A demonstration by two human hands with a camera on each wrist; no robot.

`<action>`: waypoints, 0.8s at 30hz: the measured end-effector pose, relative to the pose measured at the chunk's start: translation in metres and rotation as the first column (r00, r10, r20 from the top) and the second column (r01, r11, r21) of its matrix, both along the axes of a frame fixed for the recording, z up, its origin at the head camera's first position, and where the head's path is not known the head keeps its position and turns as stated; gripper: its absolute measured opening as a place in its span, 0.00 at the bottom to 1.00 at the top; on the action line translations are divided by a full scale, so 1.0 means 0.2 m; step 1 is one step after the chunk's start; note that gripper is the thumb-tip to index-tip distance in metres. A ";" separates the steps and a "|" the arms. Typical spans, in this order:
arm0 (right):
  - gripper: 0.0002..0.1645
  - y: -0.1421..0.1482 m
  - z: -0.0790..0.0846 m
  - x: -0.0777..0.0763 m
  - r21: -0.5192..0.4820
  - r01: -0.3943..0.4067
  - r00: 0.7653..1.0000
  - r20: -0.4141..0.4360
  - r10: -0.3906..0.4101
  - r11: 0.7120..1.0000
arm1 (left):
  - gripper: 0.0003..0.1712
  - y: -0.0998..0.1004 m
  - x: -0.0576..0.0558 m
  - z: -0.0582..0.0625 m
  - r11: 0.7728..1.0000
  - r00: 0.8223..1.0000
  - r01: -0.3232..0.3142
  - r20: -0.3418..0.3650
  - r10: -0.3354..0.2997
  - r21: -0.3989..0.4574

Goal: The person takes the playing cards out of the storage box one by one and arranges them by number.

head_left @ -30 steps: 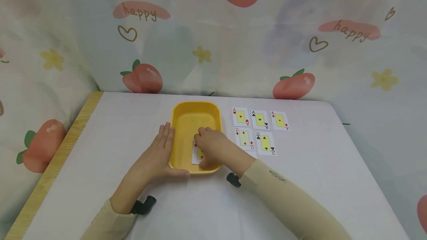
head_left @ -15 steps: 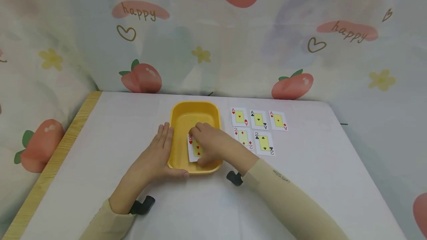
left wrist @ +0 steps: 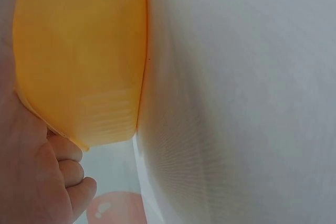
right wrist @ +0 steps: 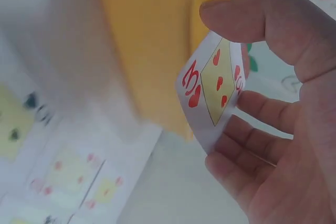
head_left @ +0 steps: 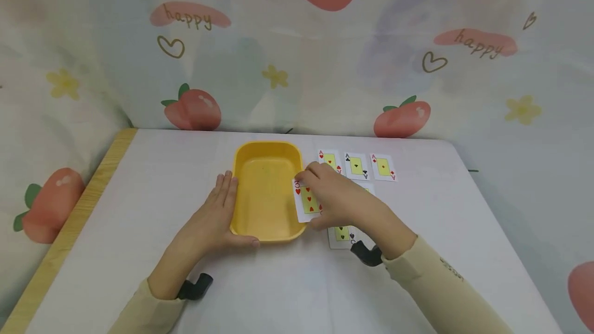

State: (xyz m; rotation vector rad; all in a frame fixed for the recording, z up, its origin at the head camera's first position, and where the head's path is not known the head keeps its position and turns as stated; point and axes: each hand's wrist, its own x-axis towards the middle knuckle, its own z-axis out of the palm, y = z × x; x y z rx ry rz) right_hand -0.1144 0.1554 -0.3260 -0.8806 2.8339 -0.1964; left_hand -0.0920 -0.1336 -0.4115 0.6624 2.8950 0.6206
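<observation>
My right hand (head_left: 343, 195) holds a three of hearts playing card (head_left: 307, 202) at the right rim of the yellow tray (head_left: 264, 195). In the right wrist view, thumb and fingers pinch the card (right wrist: 216, 85), which is bent and faces the camera. My left hand (head_left: 213, 218) rests against the tray's left side, fingers straight along the wall and thumb at the near rim. The left wrist view has the tray's outer wall (left wrist: 79, 51) beside that hand (left wrist: 31, 166).
Face-up cards lie right of the tray: an ace of hearts (head_left: 329, 157), a black ace (head_left: 356, 166) and an ace of diamonds (head_left: 383, 167) at the back. A card with black pips (head_left: 341, 238) lies nearer, partly under my right hand and wrist; other cards are mostly hidden.
My right hand has lifted the three of hearts from the tray's floor and moved right with it to the rim. The nearer black card has come into sight. My left hand stays put.
</observation>
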 end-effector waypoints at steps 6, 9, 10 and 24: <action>0.49 0.17 -0.05 0.04 0.031 0.050 0.999 0.015 -0.051 0.998 | 0.84 0.00 0.00 0.00 1.000 1.000 -0.002 0.011 0.002 -0.007; 0.48 0.23 -0.07 0.05 0.033 0.074 0.997 0.024 -0.075 0.997 | 0.85 -0.01 -0.01 0.00 1.000 1.000 -0.009 0.020 0.009 -0.008; 0.48 0.25 -0.08 0.05 0.038 0.084 0.996 0.025 -0.085 0.996 | 0.85 -0.01 -0.01 0.00 1.000 1.000 -0.011 0.020 0.011 -0.007; 0.49 0.43 -0.16 0.13 0.076 0.173 0.983 0.048 -0.177 0.982 | 0.85 -0.02 -0.01 0.00 1.000 1.000 0.007 0.018 -0.007 -0.004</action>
